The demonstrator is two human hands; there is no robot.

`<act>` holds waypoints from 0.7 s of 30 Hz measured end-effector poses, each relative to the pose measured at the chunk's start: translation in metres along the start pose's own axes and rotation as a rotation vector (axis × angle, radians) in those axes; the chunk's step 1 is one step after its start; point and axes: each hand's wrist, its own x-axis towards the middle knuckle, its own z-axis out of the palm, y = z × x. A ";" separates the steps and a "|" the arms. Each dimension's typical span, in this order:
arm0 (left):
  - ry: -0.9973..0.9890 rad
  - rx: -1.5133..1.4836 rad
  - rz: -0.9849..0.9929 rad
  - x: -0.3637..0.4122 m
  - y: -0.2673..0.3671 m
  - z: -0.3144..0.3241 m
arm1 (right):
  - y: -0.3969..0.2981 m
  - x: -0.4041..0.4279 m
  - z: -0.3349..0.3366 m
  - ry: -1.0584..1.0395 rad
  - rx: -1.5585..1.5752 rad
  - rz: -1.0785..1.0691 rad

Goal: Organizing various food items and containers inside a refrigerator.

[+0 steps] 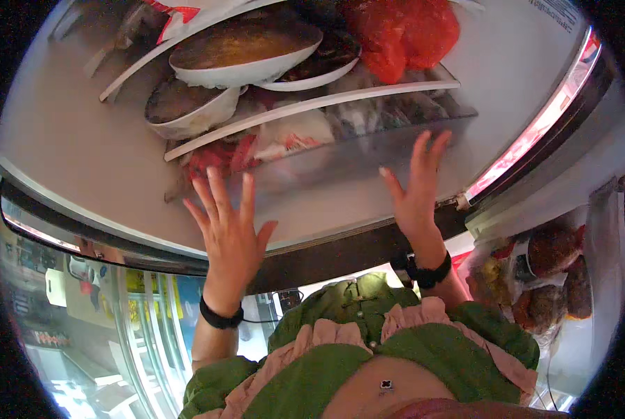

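Note:
I face the open cabinet of a refrigerator or freezer, whose pale inner wall (77,152) curves around its shelves. My left hand (228,230) is held up with spread fingers before the lower drawer, holding nothing. The fingertips overlap a red bag (223,157) in that drawer; whether they touch anything I cannot tell. To the right, my right hand (422,194) is raised too, its fingers apart and empty, in front of the clear drawer front (333,157). Beside the red bag lies a white plastic bag (296,133) with red print. Each wrist wears a black band.
On the shelf above are a large white bowl (260,65) with brown contents, a smaller bowl (197,112), another dish (317,78) and a red plastic bag (406,36). The open door at right holds bagged food (548,293). A dark sill (333,254) edges the cabinet.

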 end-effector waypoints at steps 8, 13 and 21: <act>0.119 0.074 -0.002 0.036 -0.003 0.021 | 0.001 0.036 0.022 -0.024 0.026 0.010; 0.207 0.030 0.008 0.053 0.005 0.030 | 0.004 0.050 0.027 0.038 -0.025 0.028; 0.152 -0.242 0.064 0.010 0.010 -0.003 | 0.030 0.023 0.029 -0.038 -0.095 0.031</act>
